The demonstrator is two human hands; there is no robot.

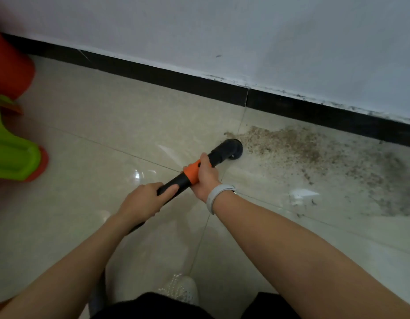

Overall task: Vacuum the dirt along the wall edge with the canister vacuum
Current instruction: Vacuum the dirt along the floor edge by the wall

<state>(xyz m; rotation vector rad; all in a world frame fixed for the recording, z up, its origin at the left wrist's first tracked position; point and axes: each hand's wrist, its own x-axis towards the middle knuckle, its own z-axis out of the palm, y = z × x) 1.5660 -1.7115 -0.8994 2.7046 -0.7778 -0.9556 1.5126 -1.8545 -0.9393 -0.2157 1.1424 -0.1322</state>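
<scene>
Head view: 2 bare hands hold the black vacuum wand (176,180). The right hand (205,174) is wrapped around its orange collar (193,172), and a pale wristband (216,195) sits on that wrist. The left hand (145,200) is closed around the tube just behind, nearer the body. Ahead of the right hand the wand bends down into a round black nozzle (232,149), which rests on the floor at the left edge of the dirt (291,146). The dirt spreads rightward along the black baseboard (176,80) under a white wall (245,31), tan near the nozzle, darker grey farther right. The floor (96,116) is glossy beige tile. Orange and green plastic objects (13,146) stand at the left edge. A white shoe (183,288) shows at the bottom.
</scene>
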